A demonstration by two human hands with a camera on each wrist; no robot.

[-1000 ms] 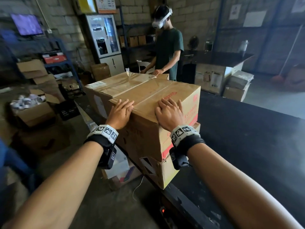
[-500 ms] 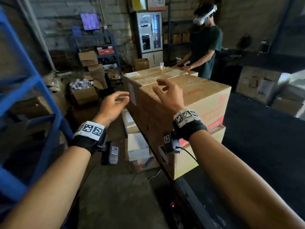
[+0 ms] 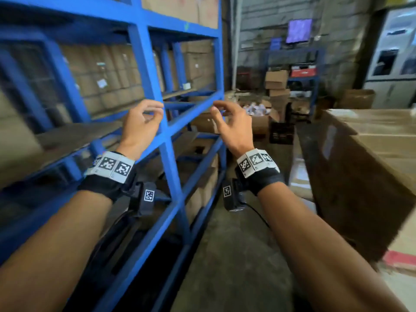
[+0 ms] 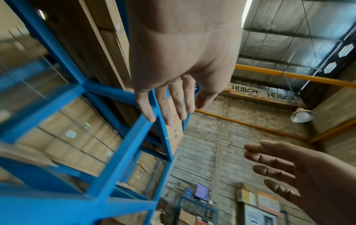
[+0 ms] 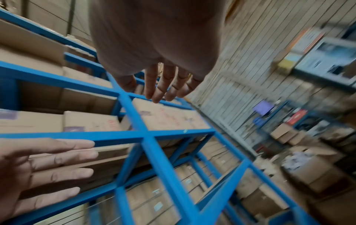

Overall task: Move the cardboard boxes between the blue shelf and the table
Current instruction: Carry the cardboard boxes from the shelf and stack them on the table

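Note:
The blue shelf [image 3: 155,86] fills the left half of the head view, and its frame also crosses the wrist views [image 4: 119,152] [image 5: 150,137]. Cardboard boxes sit on its top level [image 3: 180,7] [image 5: 167,117] and its lower level [image 3: 202,192]. Stacked cardboard boxes [image 3: 371,154] stand at the right edge. My left hand [image 3: 150,113] [image 4: 173,103] hovers in front of a shelf upright, fingers loosely curled, holding nothing. My right hand [image 3: 219,111] [image 5: 161,86] is raised beside it at the same height, fingers relaxed and empty. Neither hand touches a box.
A concrete aisle [image 3: 236,255] runs between the shelf and the stacked boxes. Further along it are an open carton of white items [image 3: 256,109], a black crate [image 3: 281,134], a small blue rack [image 3: 313,64] under a monitor [image 3: 299,30], and a white cabinet [image 3: 394,52].
Both hands have come off the box on the table. The view has swung left, away from the table, and the hands now hang empty in front of the blue shelf.

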